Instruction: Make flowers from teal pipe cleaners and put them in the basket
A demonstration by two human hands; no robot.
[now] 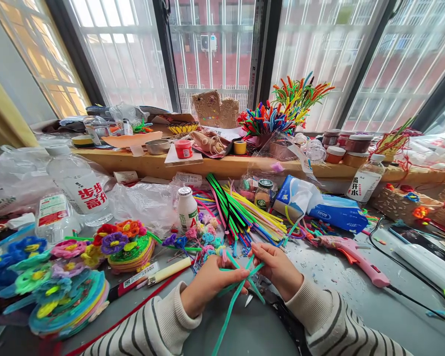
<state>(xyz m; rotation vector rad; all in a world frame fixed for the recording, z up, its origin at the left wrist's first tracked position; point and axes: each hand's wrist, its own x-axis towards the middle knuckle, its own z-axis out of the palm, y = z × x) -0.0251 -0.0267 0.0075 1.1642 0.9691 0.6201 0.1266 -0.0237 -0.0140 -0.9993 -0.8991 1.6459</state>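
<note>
Fingers (259, 252) of left hand (207, 279) and right hand (277, 267) pinching green pipe cleaners (229, 316), crossed together, scissors (280, 307) — probably — beneath

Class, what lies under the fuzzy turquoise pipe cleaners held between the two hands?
Beneath the turquoise pipe cleaners, the grey tabletop, a pointed silvery tip and part of a black object show. The left hand and right hand hide whatever lies directly behind them.
</note>
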